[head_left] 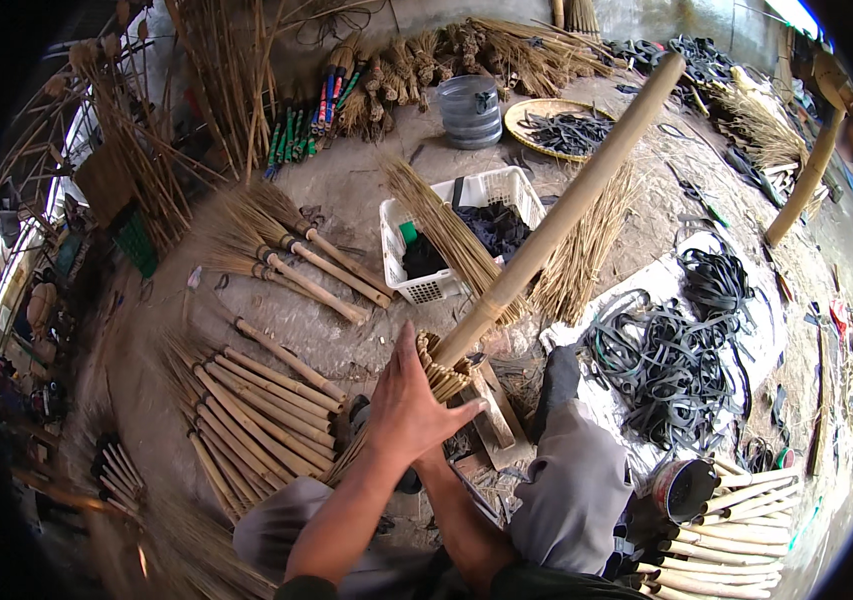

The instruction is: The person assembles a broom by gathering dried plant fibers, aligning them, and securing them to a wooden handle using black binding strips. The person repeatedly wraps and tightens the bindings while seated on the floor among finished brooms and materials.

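Bare floor point(346, 190) opens between the brooms point(281, 275) and the basket's white edge point(436, 288). A long pole point(576, 190) slants up from the straw bundle point(441, 372). The left grip point(406, 405) spreads wide against the bundle; the right is hidden, hold unclear.

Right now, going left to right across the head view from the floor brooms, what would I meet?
Pile of bamboo-handled brooms, left hand, tangled black strips, slanting bamboo pole at the far right.
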Demonstrator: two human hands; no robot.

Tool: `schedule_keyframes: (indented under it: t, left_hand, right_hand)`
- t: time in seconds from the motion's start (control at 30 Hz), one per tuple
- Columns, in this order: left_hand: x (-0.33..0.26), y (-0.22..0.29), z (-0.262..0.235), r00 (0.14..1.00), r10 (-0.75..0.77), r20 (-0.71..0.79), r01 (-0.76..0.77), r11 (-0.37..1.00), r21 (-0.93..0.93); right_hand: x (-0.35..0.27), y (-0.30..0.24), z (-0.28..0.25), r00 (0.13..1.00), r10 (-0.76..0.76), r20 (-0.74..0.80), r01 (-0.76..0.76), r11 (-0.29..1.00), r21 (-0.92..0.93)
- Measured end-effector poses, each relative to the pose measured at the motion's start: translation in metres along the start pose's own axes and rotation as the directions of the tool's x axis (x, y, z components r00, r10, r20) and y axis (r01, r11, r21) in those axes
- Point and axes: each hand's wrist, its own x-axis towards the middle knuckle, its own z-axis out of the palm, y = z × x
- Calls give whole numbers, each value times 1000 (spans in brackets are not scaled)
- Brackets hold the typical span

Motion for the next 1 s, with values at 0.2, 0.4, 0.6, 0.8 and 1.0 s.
schedule_keyframes:
  t: [0.2, 0.4, 0.6, 0.8, 1.0]
  left_hand:
    - [27, 5, -11, 940, -311, 143, 309, 950, 34]
    - [35, -30, -29, 889, -278, 365, 353, 922, -158]
    - [35, -39, -34, 891, -209, 404, 307, 932, -194]
    - [33, -25, -45, 894, -221, 389, 221, 974, 46]
    - [35, -42, 4, 878, -200, 436, 116, 971, 211]
  right_hand:
    - [-1, -12, 26, 999, -40, 23, 43, 981, -187]
    - [-4, -15, 41, 998, -38, 59, 57, 928, -369]
    - [-11, -16, 33, 978, -21, 209, 145, 788, -599]
    - [-22, -15, 30, 980, 48, 191, 125, 594, -794]
    - [-28, 28, -3, 989, 103, 108, 8, 689, -725]
